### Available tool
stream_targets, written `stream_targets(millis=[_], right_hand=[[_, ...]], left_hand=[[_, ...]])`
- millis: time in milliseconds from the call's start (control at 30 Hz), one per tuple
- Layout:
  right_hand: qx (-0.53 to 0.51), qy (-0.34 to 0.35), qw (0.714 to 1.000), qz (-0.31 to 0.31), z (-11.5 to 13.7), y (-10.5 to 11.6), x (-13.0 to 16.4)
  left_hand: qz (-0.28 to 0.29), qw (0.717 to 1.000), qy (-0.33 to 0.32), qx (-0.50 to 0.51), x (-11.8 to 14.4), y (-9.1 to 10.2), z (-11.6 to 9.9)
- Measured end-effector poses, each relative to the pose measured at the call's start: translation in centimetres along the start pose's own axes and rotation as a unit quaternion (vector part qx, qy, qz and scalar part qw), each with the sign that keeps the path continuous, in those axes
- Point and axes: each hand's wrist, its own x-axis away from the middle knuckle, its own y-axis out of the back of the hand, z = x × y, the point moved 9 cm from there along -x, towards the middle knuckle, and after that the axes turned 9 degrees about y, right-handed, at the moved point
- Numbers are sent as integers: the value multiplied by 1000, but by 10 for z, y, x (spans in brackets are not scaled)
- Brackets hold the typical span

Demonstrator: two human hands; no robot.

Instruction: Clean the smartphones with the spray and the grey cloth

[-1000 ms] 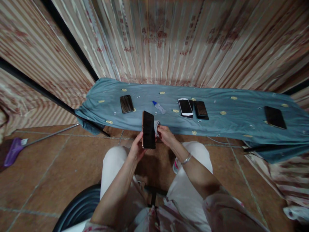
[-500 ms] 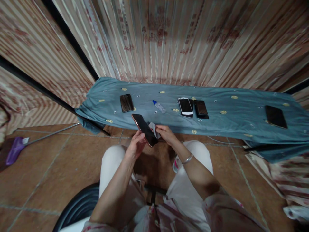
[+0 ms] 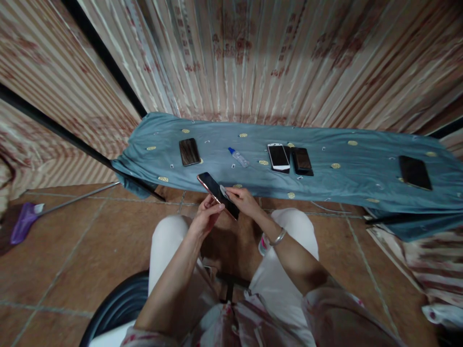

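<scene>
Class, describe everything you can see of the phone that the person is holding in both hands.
The phone is a slim slab with a dark, glossy screen, switched off, and a rose-gold edge. It is held above the person's knees, just in front of the blue cloth, tilted with its far end pointing up and left. The left hand grips its lower edge from beneath. The right hand presses a small pale wipe onto the screen, hiding the near end.

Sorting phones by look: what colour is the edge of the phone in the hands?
Rose-gold edge on the held phone, dark screen; head view.
</scene>
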Motion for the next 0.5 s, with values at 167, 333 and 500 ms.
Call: stream_targets(millis=[167,333,500], right_hand=[[32,-9,999,20,3,1,3],[-47,-37,998,23,-4,-1,8],[-244,-169,955,-4,-27,-13,21]], left_hand=[[-24,999,-22,26,-1,9,-10],[-47,998,-29,31,0,17,-17],[-56,996,-63,29,0,23,-28]])
